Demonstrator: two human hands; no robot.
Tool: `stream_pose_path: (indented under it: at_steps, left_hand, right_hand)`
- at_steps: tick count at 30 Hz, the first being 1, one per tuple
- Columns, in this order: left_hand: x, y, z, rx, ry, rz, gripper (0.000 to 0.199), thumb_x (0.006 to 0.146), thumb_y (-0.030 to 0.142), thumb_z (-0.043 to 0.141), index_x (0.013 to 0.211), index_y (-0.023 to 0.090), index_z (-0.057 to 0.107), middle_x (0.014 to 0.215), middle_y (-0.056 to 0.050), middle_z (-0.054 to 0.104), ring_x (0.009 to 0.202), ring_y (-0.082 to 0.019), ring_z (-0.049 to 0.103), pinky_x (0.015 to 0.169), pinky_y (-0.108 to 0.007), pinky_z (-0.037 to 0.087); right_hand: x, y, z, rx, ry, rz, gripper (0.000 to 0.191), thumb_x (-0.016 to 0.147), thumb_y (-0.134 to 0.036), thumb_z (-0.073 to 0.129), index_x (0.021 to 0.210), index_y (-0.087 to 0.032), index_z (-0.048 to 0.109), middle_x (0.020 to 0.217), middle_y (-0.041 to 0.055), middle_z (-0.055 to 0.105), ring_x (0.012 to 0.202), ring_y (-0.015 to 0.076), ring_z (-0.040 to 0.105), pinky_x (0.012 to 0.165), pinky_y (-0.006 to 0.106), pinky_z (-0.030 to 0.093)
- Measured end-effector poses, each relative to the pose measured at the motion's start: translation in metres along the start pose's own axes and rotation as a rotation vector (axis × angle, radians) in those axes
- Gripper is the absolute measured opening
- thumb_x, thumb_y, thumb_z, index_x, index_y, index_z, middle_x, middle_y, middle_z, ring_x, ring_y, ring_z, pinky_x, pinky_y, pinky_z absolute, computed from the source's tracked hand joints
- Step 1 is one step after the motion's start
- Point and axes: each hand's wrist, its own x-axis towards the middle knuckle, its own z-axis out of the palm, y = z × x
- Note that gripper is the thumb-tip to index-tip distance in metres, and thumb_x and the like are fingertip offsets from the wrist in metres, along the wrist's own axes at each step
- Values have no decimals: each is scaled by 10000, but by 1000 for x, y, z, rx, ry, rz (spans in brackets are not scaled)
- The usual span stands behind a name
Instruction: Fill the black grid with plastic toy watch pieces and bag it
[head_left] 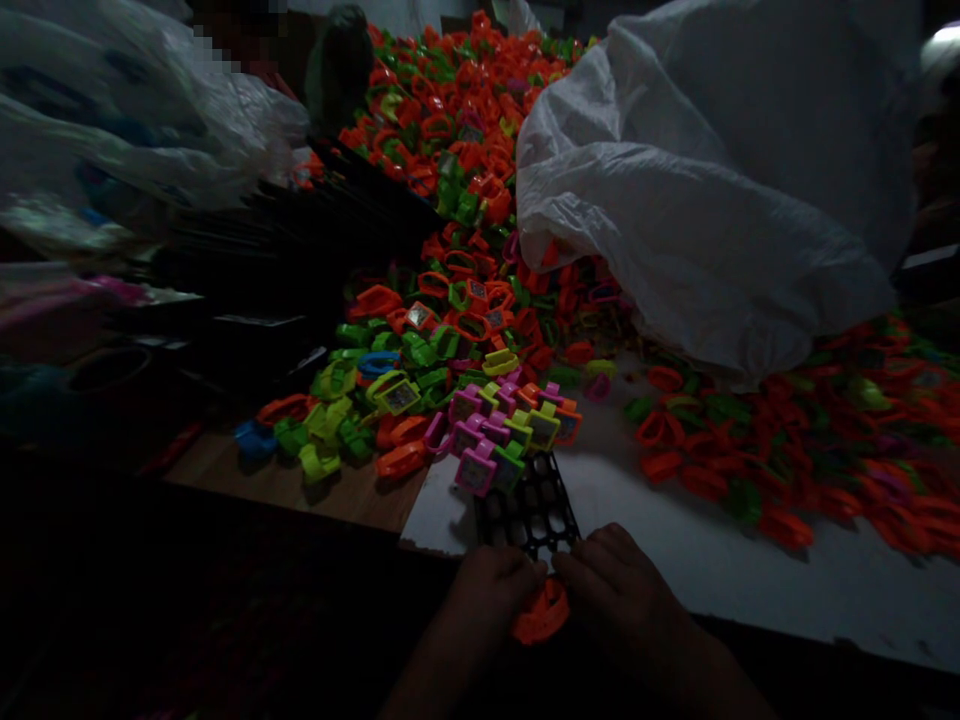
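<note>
My left hand [491, 590] and my right hand [619, 590] are both closed at the near end of a black plastic grid tray [534, 515]. Between them, pinched by the fingers and thumbs, is an orange toy watch [541, 612]. Some fingertips are hidden, so how much of the tray's edge each hand grips does not show. The far part of the tray carries several pink, yellow, green and orange toy watches [491, 430], square faces toward me. Bare openings show in the tray's near half, which slants over the table edge.
A large heap of loose orange and green toy watches [465, 130] rises behind. More orange ones [720, 450] spread to the right on a white board [675, 555]. A white sack [697, 190] stands back right. Stacked black trays [285, 250] and a clear plastic bag [150, 110] are left.
</note>
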Motion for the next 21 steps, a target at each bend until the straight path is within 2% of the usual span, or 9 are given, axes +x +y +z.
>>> stream_pose_path:
  at_steps: [4,9,13,16,18,20,21]
  left_hand:
    - [2,-4,1,-86,-25,-39,358,497,540,533,502,189,457,483,44,361,509,-108,338,508,-265,240]
    - [3,-9,0,-158,-17,-60,377,499,544,563,519,182,458,490,49,362,480,-90,335,471,-243,236]
    - [1,-3,1,-185,-4,-85,464,483,628,577,575,184,479,477,29,433,440,-112,412,432,-239,278]
    - [-7,7,0,-217,-62,-95,526,548,679,569,692,175,538,511,1,541,399,-123,458,403,-235,309]
    - [-13,12,-3,-232,-134,-82,584,635,732,516,751,163,577,556,-22,600,377,-109,458,396,-223,308]
    - [-20,15,-8,-192,-140,-29,679,698,804,395,720,153,588,521,-24,586,347,-102,438,384,-221,292]
    - [-23,15,-12,-150,-83,26,707,720,819,345,692,153,583,499,-17,567,343,-103,434,382,-225,293]
  right_hand:
    - [3,-1,1,37,104,-35,149,961,-152,431,1020,-133,567,719,27,579,675,154,450,640,305,353]
    - [3,-1,6,60,73,21,119,958,-183,462,930,-164,576,696,14,568,664,152,455,637,304,347]
    - [1,4,5,25,112,90,160,941,-193,494,1078,-152,565,862,64,618,782,173,507,677,298,403]
    - [-2,8,1,-131,178,81,213,932,-190,513,1133,-167,580,1024,111,628,957,214,521,818,361,410]
    - [-2,12,1,-214,237,78,201,928,-160,508,1100,-184,609,1005,100,631,938,214,521,821,369,399]
    - [-1,15,5,-147,268,166,217,927,-140,488,1100,-191,609,971,84,618,884,189,527,766,323,423]
    - [1,17,9,-57,274,236,218,929,-139,473,1095,-194,603,957,75,607,862,175,534,740,296,438]
